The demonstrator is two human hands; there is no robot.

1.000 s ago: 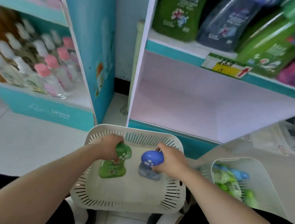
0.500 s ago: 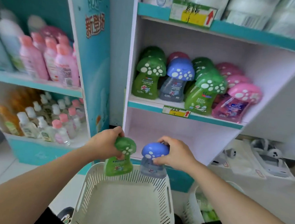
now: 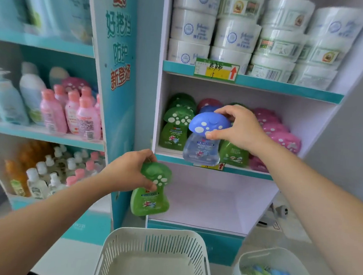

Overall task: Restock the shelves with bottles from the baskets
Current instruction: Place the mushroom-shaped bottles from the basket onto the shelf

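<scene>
My right hand (image 3: 241, 125) grips the blue mushroom-shaped cap of a blue bottle (image 3: 202, 147), held at the front edge of the middle shelf (image 3: 249, 172), in front of rows of green, blue and pink mushroom bottles (image 3: 176, 126). My left hand (image 3: 130, 170) holds a green mushroom bottle (image 3: 150, 200) by its cap, lower down, in front of the left edge of the bare bottom shelf. Below me, the white basket (image 3: 157, 239) has nothing inside. A second white basket (image 3: 275, 259) at the lower right holds several green and blue bottles.
White tubs (image 3: 238, 36) are stacked on the top shelf above a yellow price tag (image 3: 216, 70). A teal divider panel (image 3: 116, 67) separates the left unit, which carries pink bottles (image 3: 78, 116) and small white-capped bottles (image 3: 42, 180).
Both hands lifted their bottles out of the basket. The right hand rose to the middle shelf with the blue bottle; the left rose less with the green one. My view tilted upward.
</scene>
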